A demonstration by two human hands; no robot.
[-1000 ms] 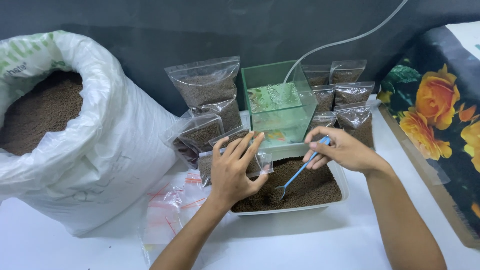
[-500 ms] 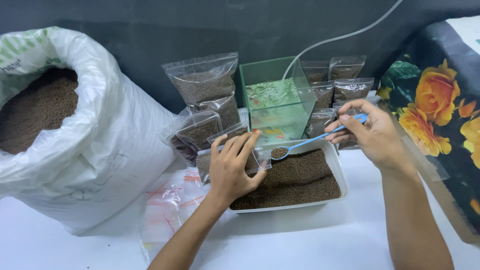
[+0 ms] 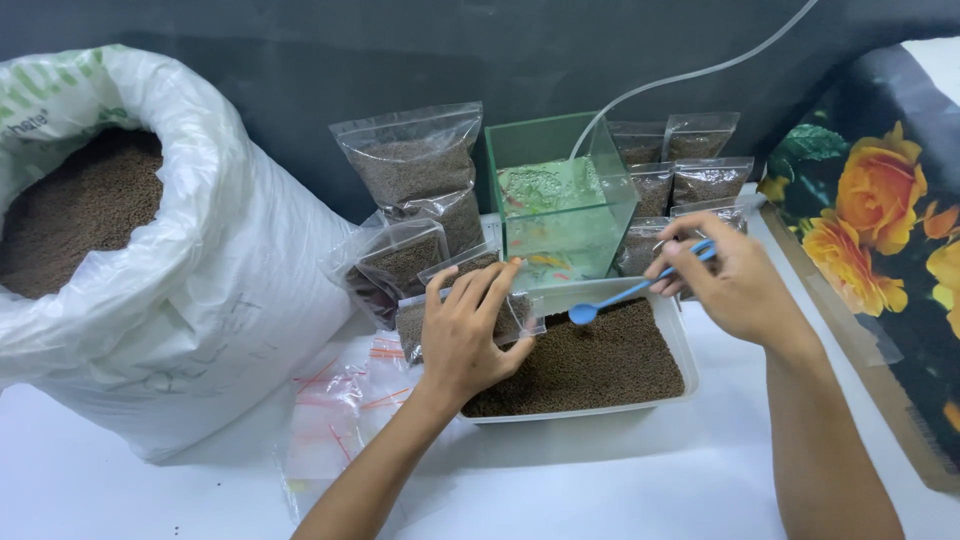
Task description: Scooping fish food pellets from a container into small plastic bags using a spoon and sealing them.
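On the white table, near the person: a shallow white tray (image 3: 676, 345) filled with fine brown granules (image 3: 590, 365).
Left hand: the left hand (image 3: 470, 335) lies over a small clear bag (image 3: 420, 320) at the left rim of the tray. Fingers are curled down on the bag and press it; the bag already has brown granules inside.
Right hand: the right hand (image 3: 725, 280) pinches the handle of a blue spoon (image 3: 615, 298) between thumb and fingers, a narrow and closed hold.
Spoon: it points to the left, its small bowl is just above the granules, near the opening of the bag. If it touches the granules, I cannot tell.
Behind the tray: a small green glass tank (image 3: 560, 200) stands upright, with a thin clear tube (image 3: 690, 72) going into it from the back.
Filled bags: some bags with granules (image 3: 420, 170) lean at the left of the tank, others (image 3: 695, 165) are stacked at its right.
Left side: a big white sack (image 3: 210, 290), open, full of the same brown granules.
In front of the sack: empty clear bags with red strips (image 3: 340, 400) lie flat on the table.
Right edge: a dark cloth with orange flowers (image 3: 880, 200).
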